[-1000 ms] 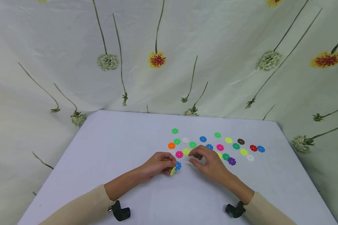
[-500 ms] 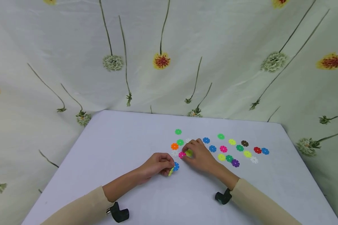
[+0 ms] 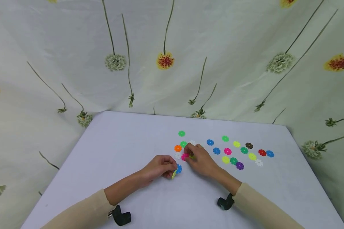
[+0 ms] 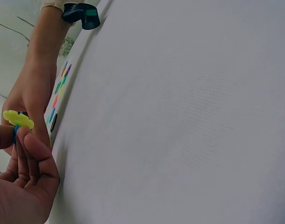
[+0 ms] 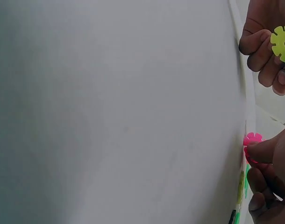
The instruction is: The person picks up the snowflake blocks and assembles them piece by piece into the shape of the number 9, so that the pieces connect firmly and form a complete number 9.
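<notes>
Between thumb and fingers, my left hand (image 3: 160, 167) pinches a yellow notched plastic disc (image 4: 18, 119) and a blue notched disc (image 3: 179, 169). The two discs look slotted together at an angle, held just above the white table. Farther forward, my right hand (image 3: 201, 160) has its thumb and fingertips on a pink notched disc (image 5: 252, 139), gripping its edge. In the head view that pink disc shows only partly past the thumb. A yellow disc (image 3: 191, 156) lies partly hidden under the same hand.
Loose notched discs lie scattered on the white table (image 3: 126, 140). An orange disc (image 3: 178, 148) and a white one (image 3: 177, 155) are close to the right fingertips. Several more spread rightward, including a purple disc (image 3: 239, 165) and a red disc (image 3: 262, 153). Behind hangs a flowered cloth (image 3: 143, 86).
My right hand has moved left and taken hold of the pink disc. The left hand keeps its joined discs in nearly the same place. The head view has shifted slightly.
</notes>
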Available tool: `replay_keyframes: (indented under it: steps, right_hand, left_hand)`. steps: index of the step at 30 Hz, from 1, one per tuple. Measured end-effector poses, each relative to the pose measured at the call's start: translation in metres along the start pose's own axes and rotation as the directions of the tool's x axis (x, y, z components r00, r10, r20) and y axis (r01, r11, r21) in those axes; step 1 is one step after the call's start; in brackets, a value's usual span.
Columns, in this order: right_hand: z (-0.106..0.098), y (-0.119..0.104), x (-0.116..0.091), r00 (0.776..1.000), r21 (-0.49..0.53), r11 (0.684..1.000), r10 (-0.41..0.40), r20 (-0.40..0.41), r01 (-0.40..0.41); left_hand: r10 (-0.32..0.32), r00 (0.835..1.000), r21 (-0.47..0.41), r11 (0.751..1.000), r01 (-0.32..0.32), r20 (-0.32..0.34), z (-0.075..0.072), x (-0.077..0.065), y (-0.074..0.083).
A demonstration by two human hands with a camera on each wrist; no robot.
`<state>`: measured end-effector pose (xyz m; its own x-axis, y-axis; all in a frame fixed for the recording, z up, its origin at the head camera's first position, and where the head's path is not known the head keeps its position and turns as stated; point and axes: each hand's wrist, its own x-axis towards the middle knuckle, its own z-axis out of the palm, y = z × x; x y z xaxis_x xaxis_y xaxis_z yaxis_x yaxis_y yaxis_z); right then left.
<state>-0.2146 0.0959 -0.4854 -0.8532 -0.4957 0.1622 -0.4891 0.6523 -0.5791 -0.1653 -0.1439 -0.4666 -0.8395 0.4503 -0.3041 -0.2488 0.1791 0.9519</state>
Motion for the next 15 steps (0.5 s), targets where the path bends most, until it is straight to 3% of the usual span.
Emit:
replay_keyframes:
  steps: [6,15]
  right_hand:
    - [-0.003,-0.002,-0.004,0.999,0.133,0.990,-0.043,-0.026,0.047]
    - [-0.014,-0.002,-0.018,0.998,0.314,0.949,-0.021,-0.055,0.038]
  left_hand:
    - [-0.008,1.000,0.005,1.000,0.008,-0.017,-0.001,0.001,-0.001]
    - [-0.029,0.997,-0.004,1.000,0.029,-0.068,0.000,0.003,0.002]
